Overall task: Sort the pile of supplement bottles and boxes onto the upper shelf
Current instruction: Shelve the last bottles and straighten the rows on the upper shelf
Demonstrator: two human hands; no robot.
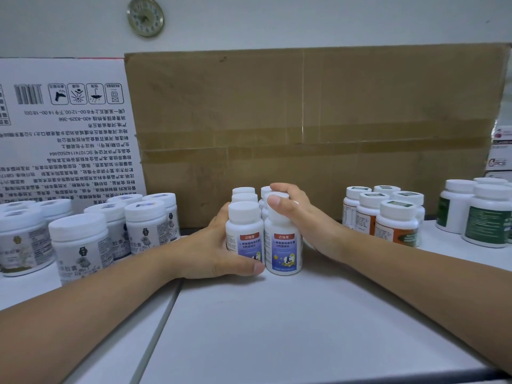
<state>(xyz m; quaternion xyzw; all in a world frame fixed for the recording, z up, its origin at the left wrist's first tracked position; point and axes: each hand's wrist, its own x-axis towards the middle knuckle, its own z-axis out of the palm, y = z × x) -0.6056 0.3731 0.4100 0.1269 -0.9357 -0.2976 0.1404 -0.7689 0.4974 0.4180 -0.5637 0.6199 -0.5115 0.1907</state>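
Note:
Several white bottles with blue and red labels (282, 245) stand in two short rows at the middle of the white shelf (277, 314). My left hand (213, 253) cups the left row from the side, thumb lying along the base of the front left bottle (243, 231). My right hand (296, 214) presses against the right row, thumb on the cap of the front right bottle, fingers wrapped over the caps behind it. Both hands squeeze the group together.
Wide white jars (80, 242) crowd the left side. Orange-labelled bottles (393, 217) and green-labelled bottles (482, 214) stand at the right. A brown cardboard box (318, 120) and a white printed carton (63, 128) form the back wall. A clock (145, 16) hangs above.

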